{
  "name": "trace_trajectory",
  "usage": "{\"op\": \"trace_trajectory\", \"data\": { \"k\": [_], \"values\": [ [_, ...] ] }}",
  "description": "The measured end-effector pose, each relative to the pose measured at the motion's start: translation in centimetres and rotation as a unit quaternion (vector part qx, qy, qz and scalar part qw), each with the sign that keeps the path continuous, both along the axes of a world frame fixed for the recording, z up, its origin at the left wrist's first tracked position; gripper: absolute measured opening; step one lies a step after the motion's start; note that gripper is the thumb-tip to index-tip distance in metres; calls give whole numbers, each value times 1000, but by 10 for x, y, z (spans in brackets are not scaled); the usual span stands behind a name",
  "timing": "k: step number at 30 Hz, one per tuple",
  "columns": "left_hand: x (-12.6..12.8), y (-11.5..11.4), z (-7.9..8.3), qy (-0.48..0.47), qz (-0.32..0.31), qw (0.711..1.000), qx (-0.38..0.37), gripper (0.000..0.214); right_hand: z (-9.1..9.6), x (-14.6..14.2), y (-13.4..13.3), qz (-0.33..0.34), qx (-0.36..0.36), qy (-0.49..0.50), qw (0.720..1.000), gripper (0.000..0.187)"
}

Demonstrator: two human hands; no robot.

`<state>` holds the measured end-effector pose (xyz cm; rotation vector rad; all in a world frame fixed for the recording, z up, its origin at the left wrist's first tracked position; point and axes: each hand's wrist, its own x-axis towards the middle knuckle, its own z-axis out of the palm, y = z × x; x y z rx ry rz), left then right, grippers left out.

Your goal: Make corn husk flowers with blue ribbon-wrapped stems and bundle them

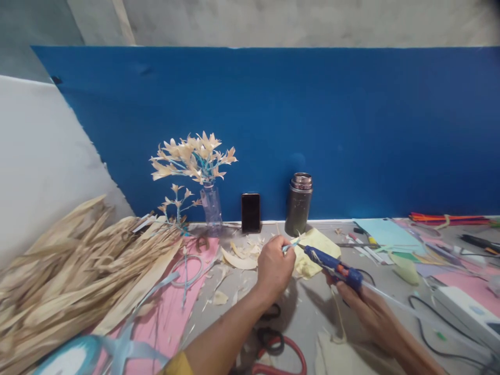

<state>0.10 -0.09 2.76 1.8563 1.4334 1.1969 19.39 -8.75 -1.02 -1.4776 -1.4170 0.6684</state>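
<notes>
My left hand [276, 264] is closed in a pinch on a thin light-blue wrapped stem [289, 246], whose tip points right. In my right hand [357, 297] is a blue glue gun [332, 264], its nozzle close to the stem's tip; I cannot tell whether they touch. A long clear glue stick [406, 303] sticks out of the gun's back end. Under the nozzle lies a crumpled pale-yellow sheet [322, 245]. Between my forearms are red-handled scissors [287, 357], partly hidden. Husk scraps [240, 258] lie left of my left hand.
Dried corn husks [78, 255] are heaped at the left, near a roll of light-blue ribbon [70, 357]. Husk flowers [195, 156] stand in a clear bottle [211, 208]. Behind my hands stand a phone [250, 213] and an open flask [299, 205]. A white power strip [469, 312] lies right.
</notes>
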Motion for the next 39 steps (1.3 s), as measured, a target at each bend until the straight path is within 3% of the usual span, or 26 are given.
{"op": "trace_trajectory", "data": {
  "k": [14,26,34,39],
  "values": [
    [2,-1,1,-18,-10,999,-37,13,-4,3,3,-17,-3,-6,1000,43],
    [2,-1,-1,-16,-13,999,-35,11,4,-6,3,-15,1,-4,1000,49],
    [1,1,-4,-19,-11,999,-44,12,5,5,5,17,5,-61,998,39],
    [-1,5,-7,-31,-9,999,-39,13,14,1,6,-17,26,-116,993,41]
  ]
}}
